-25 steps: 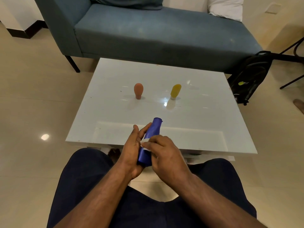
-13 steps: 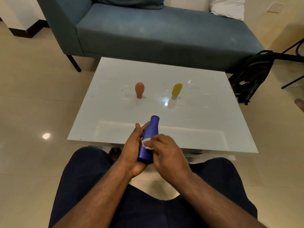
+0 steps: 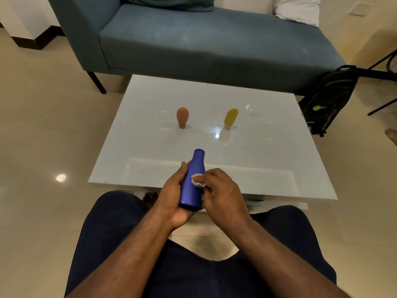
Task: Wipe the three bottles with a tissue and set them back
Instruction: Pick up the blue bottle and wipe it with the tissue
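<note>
Two bottles (image 3: 182,117) stand mid-table (image 3: 150,100). Left hand (image 3: 171,196) grips blue bottle (image 3: 192,183) at near edge; right hand (image 3: 219,190) pinches tissue (image 3: 197,181). Looks light, rigid, slick; hold low.

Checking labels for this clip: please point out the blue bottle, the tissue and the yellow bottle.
blue bottle (image 3: 191,186): head view, middle of its body.
tissue (image 3: 197,181): head view, white wad against the blue bottle.
yellow bottle (image 3: 230,116): head view, its upper body.

No readable text

The black backpack (image 3: 328,100) carries a yellow-green logo with small pale lettering beside it, too blurred to read; the bottles show no legible labels.
</note>
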{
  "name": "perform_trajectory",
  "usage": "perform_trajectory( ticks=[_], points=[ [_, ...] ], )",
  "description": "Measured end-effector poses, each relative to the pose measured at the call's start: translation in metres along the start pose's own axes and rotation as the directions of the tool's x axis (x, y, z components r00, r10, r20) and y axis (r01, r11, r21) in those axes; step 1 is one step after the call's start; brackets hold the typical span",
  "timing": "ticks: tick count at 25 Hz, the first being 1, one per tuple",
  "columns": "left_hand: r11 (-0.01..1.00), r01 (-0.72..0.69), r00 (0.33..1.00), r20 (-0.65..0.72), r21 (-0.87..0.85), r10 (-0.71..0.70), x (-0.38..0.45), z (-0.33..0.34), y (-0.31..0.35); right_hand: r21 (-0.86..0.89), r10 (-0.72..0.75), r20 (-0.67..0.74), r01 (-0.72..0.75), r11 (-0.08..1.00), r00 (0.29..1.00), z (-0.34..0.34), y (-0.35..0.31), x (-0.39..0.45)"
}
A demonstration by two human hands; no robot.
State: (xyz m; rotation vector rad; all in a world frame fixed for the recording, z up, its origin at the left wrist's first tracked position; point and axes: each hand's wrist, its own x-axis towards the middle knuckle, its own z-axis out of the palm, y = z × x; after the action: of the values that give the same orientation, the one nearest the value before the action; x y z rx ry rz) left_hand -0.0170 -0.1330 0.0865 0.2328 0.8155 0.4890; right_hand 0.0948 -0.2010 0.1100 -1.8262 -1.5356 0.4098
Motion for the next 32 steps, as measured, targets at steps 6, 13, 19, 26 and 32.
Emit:
perform_trajectory(
  ticks=[6,13,19,26,32],
  points=[
    [0.998,-0.046,0.998,-0.051,-0.033,0.045,0.002,-0.003,0.007,-0.097,-0.153,0.11,0.164,0.982,0.982,0.004,-0.028,-0.03],
    [0.997,-0.012,0.994,-0.11,-0.071,0.004,0.003,-0.005,0.006,-0.042,-0.038,0.067,0.041,0.998,0.997,0.007,-0.021,-0.019],
    [0.998,-0.038,0.986,-0.167,-0.056,0.029,0.008,-0.006,0.008,-0.028,-0.131,-0.013,0.131,0.991,0.991,-0.003,-0.019,-0.021],
    [0.998,0.015,0.995,-0.1,-0.062,-0.021,0.012,-0.004,0.0,-0.169,-0.245,-0.018,0.239,0.956,0.969,0.0,-0.018,-0.015],
    [0.998,0.037,0.982,-0.182,-0.059,-0.047,0.018,-0.008,0.0,-0.262,-0.312,0.149,0.342,0.902,0.938,0.002,-0.015,-0.032]
  ],
)
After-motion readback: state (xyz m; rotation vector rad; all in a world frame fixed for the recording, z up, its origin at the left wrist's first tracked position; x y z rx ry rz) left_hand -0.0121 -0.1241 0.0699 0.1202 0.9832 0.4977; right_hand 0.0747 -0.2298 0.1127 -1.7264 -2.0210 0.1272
